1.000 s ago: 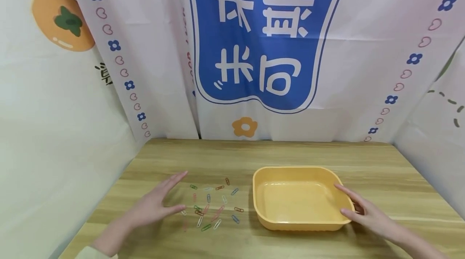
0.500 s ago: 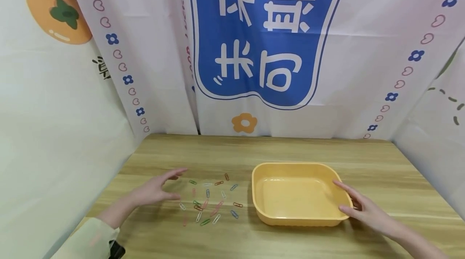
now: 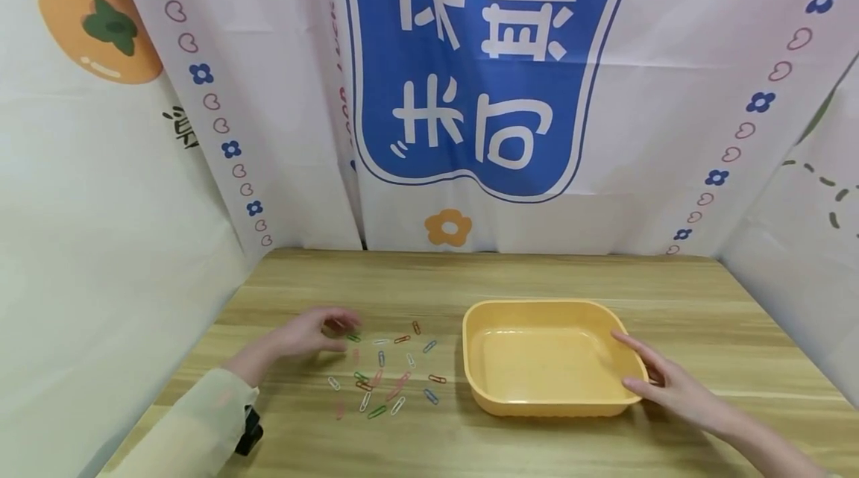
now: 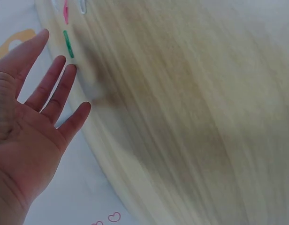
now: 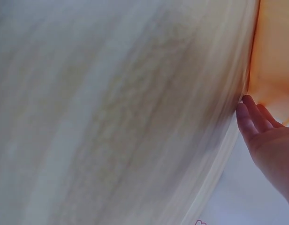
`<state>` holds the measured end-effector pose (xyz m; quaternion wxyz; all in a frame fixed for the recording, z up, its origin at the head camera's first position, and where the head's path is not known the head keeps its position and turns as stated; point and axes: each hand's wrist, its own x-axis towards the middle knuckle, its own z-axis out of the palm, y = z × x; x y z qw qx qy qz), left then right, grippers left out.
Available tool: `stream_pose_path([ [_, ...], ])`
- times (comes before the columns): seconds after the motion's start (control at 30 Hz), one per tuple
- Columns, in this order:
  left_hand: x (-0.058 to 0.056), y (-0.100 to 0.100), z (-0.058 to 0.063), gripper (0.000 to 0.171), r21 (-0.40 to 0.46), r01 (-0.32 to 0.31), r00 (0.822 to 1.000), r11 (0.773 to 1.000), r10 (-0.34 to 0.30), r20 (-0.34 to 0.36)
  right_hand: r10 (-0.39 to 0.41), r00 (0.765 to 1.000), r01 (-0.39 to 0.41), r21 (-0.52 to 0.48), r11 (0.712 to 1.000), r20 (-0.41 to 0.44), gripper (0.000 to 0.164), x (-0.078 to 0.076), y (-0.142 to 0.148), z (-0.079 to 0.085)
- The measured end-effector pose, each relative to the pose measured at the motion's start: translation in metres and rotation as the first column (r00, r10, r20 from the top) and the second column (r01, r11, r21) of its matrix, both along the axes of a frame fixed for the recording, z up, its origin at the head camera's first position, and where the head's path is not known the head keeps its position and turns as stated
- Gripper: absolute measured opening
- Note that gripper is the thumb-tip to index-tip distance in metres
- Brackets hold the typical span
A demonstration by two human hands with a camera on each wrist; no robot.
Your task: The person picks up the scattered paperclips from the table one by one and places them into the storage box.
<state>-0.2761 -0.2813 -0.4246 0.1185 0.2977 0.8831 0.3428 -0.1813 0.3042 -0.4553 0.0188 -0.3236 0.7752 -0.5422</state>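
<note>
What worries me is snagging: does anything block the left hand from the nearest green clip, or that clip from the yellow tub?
Nothing visible stands between left hand and green clip. Toward the yellow tub lie a white clip, red clip and blue clip, then its left wall.

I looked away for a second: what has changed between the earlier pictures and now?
The left hand moved rightward and away from the person, toward the small green wire paper clip at the group's far left; its thumb and fingers drew closer together. More cream sleeve shows. Nothing was visibly picked up or released. The right hand stays on the yellow rectangular plastic tray's right rim; the clips lie as before.
</note>
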Motion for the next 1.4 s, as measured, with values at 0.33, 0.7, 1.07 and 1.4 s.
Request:
stream_pose_path([
  [0.33, -0.016, 0.002, -0.012, 0.024, -0.010, -0.012, 1.000, 1.000, 0.012, -0.002, -0.035, 0.999, 0.035, 0.028, 0.999, 0.022, 0.063, 0.000, 0.001, 0.001],
  [0.7, -0.020, 0.004, -0.015, 0.012, -0.035, -0.090, 0.996, 0.995, 0.090, 0.018, -0.068, 0.997, 0.066, 0.060, 0.996, 0.031, 0.064, 0.000, 0.001, 0.001],
  [1.07, -0.027, 0.006, -0.011, 0.006, -0.052, -0.060, 0.997, 0.997, 0.062, 0.043, -0.073, 0.997, 0.071, 0.072, 0.995, 0.026, 0.064, -0.001, 0.001, 0.003],
  [1.4, -0.027, 0.006, -0.014, 0.006, -0.052, -0.092, 0.995, 0.994, 0.093, 0.025, -0.073, 0.996, 0.069, 0.073, 0.995, 0.046, 0.064, 0.000, 0.000, 0.005],
])
